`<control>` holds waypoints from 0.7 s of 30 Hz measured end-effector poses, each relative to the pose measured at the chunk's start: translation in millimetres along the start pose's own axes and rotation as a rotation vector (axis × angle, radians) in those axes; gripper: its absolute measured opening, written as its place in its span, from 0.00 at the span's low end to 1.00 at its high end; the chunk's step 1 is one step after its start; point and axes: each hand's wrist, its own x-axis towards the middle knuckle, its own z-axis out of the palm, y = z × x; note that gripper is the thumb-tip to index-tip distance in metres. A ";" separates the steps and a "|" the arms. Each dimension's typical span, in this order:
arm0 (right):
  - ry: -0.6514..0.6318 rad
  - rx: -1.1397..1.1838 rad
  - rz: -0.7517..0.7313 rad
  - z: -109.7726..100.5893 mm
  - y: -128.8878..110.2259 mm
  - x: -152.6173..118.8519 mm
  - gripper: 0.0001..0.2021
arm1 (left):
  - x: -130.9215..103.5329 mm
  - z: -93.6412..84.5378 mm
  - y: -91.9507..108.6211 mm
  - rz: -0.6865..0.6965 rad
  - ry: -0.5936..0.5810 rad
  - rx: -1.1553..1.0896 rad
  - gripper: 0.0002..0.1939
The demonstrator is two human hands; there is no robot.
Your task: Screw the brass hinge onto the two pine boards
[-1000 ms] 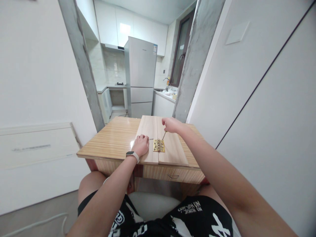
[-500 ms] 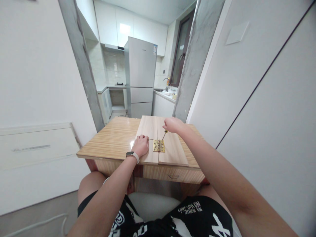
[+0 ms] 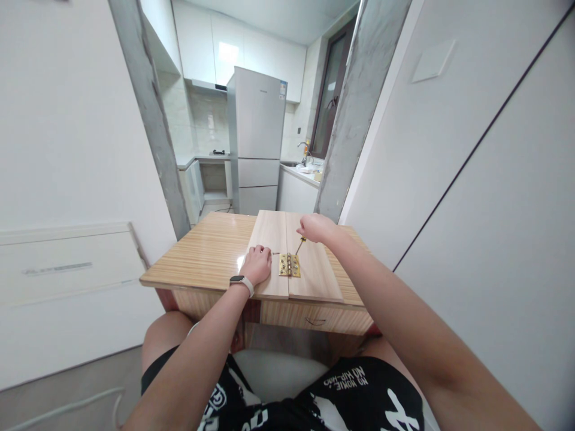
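A brass hinge (image 3: 290, 265) lies unfolded across the seam between the left wooden board (image 3: 273, 288) and the right wooden board (image 3: 317, 278). Wrapped around a screwdriver (image 3: 299, 245), my right hand (image 3: 317, 228) is closed above the right board. The screwdriver leans slightly, its tip at the upper right part of the hinge. On the left board my left hand (image 3: 257, 264) lies with its fingers spread, just left of the hinge. Between that hand and the hinge lies a small, thin dark piece (image 3: 275, 254), perhaps a screw.
Beneath the boards is a wood-grain table (image 3: 202, 251) with a drawer (image 3: 323, 323) on the near side. Beyond it stand a silver refrigerator (image 3: 260, 120) and a sink counter (image 3: 305, 173). A white wall panel (image 3: 485, 209) rises close on the right.
Both hands stay almost where they were, and the screwdriver remains at the hinge. The whole view has shifted very slightly.
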 end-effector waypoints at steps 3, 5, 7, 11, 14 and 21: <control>0.005 0.000 -0.038 0.1 0.1 0.6 0.13 | -0.1 0.0 0.0 -0.003 -0.001 0.002 0.15; -0.023 -0.002 -0.061 -2.8 -2.8 -1.3 0.15 | 0.0 0.0 0.0 -0.003 -0.004 0.003 0.15; -0.042 -0.018 -0.067 -6.3 -6.4 -4.3 0.15 | 0.2 0.2 0.0 -0.003 -0.004 0.005 0.15; -0.034 -0.017 -0.011 -8.9 -9.3 -7.3 0.23 | 0.1 1.1 -0.3 -0.003 0.004 0.006 0.15; -0.089 0.032 0.026 -6.7 -6.4 -5.6 0.24 | -0.4 2.3 -0.8 0.009 0.013 0.007 0.15; 0.007 -0.011 -0.077 -3.2 -0.3 -5.1 0.14 | 0.0 3.9 -1.7 0.006 0.011 0.017 0.15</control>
